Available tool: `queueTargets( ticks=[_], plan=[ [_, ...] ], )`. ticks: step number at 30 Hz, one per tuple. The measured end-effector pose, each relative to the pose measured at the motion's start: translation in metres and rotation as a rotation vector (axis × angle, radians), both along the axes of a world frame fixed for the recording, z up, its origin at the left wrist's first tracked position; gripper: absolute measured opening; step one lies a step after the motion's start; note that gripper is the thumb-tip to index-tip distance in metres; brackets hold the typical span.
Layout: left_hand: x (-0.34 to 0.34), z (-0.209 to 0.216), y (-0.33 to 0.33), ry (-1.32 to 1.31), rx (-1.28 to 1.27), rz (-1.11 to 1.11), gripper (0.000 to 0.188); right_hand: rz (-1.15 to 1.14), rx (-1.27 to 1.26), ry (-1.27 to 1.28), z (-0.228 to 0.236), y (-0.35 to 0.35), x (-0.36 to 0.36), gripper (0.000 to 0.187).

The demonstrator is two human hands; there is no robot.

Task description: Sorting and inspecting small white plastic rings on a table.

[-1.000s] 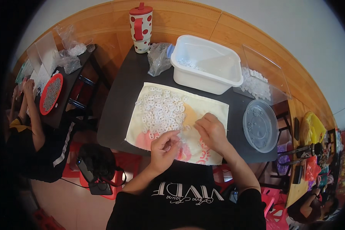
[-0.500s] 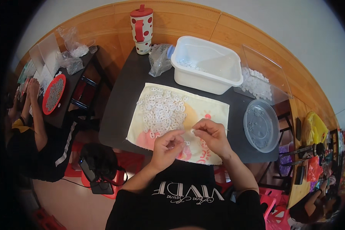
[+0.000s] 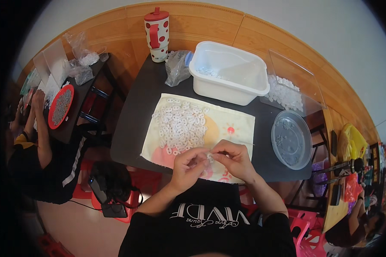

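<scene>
A red tray [image 3: 61,106] of small grey parts is seen at far left. At centre, white plastic rings [image 3: 180,126] are spread on a cream cloth [image 3: 238,128]. Lower centre: left hand [image 3: 188,168] and right hand [image 3: 235,159] are pinched together over a tiny white piece [image 3: 209,157]; exact grip can't be told. A clear lid [image 3: 291,139] lies at right.

Small white plastic rings [image 3: 179,124] heaped on a pale cloth [image 3: 240,124].
</scene>
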State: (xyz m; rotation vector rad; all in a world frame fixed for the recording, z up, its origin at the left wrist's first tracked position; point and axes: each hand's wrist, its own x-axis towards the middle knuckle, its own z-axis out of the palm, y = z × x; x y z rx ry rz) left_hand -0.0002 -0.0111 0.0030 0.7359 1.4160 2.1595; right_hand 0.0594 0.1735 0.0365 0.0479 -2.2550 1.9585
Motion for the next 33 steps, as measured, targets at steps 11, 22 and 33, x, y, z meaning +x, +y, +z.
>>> queueTargets(
  ticks=[11, 22, 33],
  plan=[
    [0.003, -0.005, 0.006, 0.072, -0.061, 0.081, 0.029, 0.025, 0.092, -0.019, 0.000, 0.000, 0.008, 0.018],
    [-0.005, -0.005, 0.016, 0.709, -0.370, 0.274, 0.025, 0.015, 0.455, 0.167, -0.017, 0.005, 0.004, 0.020],
    [-0.006, -0.008, 0.017, 0.787, -0.445, 0.260, 0.024, -0.022, 0.571, 0.329, -0.026, 0.008, 0.008, 0.022]
  ],
)
